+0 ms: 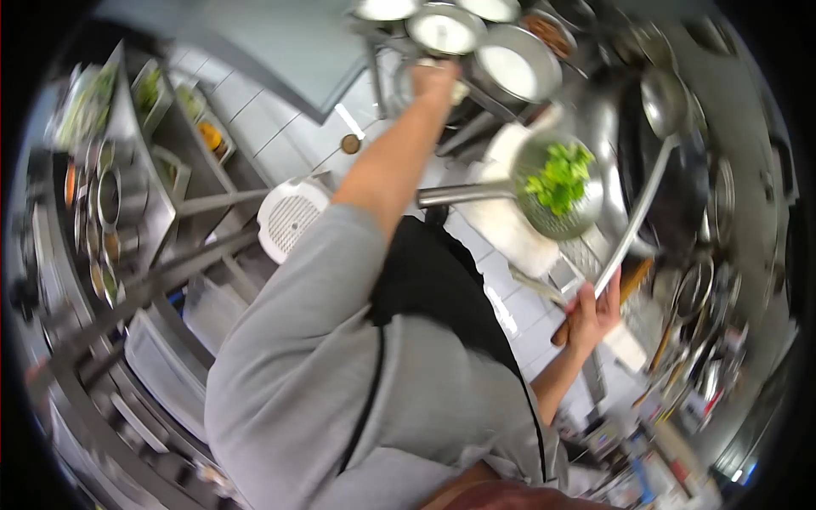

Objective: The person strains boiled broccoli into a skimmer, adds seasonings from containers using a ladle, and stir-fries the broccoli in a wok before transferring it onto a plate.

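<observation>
My left hand (435, 78) reaches to the pots at the top, beside a metal pot of white contents (442, 32). Its fingers are blurred, so a grip cannot be made out. My right hand (588, 316) is closed around the long handle of a metal ladle (633, 223), whose bowl is over the edge of a dark wok (671, 183). A wooden handle (633, 279) passes by that hand. Between the hands, a perforated metal strainer (537, 223) with green leaves (559, 177) in it rests near a pale cloth (501, 217), its handle pointing left.
Another pot (514, 75) with white contents and a dish of brown food (548, 36) stand at the top. A white perforated lid (291, 219) is left of my arm. Food bins (153, 98) line the left counter. Utensils (710, 353) crowd the right side.
</observation>
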`<action>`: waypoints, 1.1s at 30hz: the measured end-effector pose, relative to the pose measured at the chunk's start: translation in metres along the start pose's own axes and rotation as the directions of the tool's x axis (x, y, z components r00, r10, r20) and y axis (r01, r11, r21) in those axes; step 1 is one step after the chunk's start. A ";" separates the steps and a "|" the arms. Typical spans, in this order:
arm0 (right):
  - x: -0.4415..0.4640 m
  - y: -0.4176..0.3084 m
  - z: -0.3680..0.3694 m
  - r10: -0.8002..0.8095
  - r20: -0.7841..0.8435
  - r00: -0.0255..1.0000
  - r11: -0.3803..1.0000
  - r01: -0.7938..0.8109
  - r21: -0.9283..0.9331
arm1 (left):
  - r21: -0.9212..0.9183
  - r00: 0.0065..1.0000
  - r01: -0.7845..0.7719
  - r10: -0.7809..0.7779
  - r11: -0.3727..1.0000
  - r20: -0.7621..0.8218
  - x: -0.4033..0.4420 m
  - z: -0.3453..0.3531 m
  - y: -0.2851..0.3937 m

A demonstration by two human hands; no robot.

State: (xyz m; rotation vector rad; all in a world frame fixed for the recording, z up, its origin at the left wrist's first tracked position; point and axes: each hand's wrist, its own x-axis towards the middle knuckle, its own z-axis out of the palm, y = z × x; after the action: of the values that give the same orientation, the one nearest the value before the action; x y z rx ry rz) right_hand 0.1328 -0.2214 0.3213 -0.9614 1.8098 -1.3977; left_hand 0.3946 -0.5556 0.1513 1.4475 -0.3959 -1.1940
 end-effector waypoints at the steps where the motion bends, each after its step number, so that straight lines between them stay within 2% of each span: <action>1: -0.005 0.000 -0.002 -0.017 0.011 1.000 1.000 0.017 -0.016 | 0.205 0.998 0.023 -0.009 0.978 -0.066 0.027 0.003 -0.021; 2: -0.008 -0.001 -0.004 -0.036 0.012 0.999 0.999 0.036 -0.032 | 0.117 0.995 0.037 -0.025 0.992 -0.101 0.028 0.009 -0.021; 4: -0.015 -0.005 -0.004 -0.030 -0.014 0.999 0.998 0.029 -0.060 | 0.283 0.957 0.136 -0.052 0.949 -0.286 0.029 0.015 -0.020; 7: -0.018 -0.007 -0.011 -0.056 -0.026 0.998 0.996 0.054 -0.077 | 0.305 0.936 0.199 -0.089 0.931 -0.340 0.018 0.004 -0.005; 10: -0.020 -0.014 -0.008 -0.081 -0.024 0.996 0.991 0.078 -0.108 | 0.363 0.967 0.247 -0.203 0.899 -0.156 0.016 -0.020 0.006; 16: -0.023 -0.015 -0.001 -0.085 -0.001 0.996 0.993 0.084 -0.088 | 0.319 0.971 0.212 -0.163 0.924 -0.173 0.006 -0.060 0.019; 19: -0.023 -0.017 0.010 -0.089 0.068 0.994 0.995 0.092 -0.049 | 0.349 0.967 0.127 -0.038 0.929 -0.251 0.006 -0.073 0.009; 25: -0.024 -0.016 0.021 -0.092 0.150 0.984 0.993 0.103 -0.063 | 0.339 0.968 0.133 -0.050 0.931 -0.244 -0.009 -0.104 0.021; 28: -0.027 -0.018 0.024 -0.097 0.180 0.979 0.991 0.112 -0.074 | 0.369 0.978 0.200 -0.161 0.908 -0.132 -0.017 -0.124 0.037; 33: -0.033 -0.021 0.028 -0.092 0.195 0.977 0.993 0.103 -0.049 | 0.390 0.975 0.215 -0.176 0.896 -0.133 -0.030 -0.147 0.049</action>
State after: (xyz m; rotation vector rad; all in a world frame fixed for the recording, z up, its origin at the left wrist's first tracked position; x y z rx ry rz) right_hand 0.1772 -0.2105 0.3370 -1.1883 1.6877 -1.2669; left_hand 0.5212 -0.4668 0.1815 1.9323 -0.4574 -1.2445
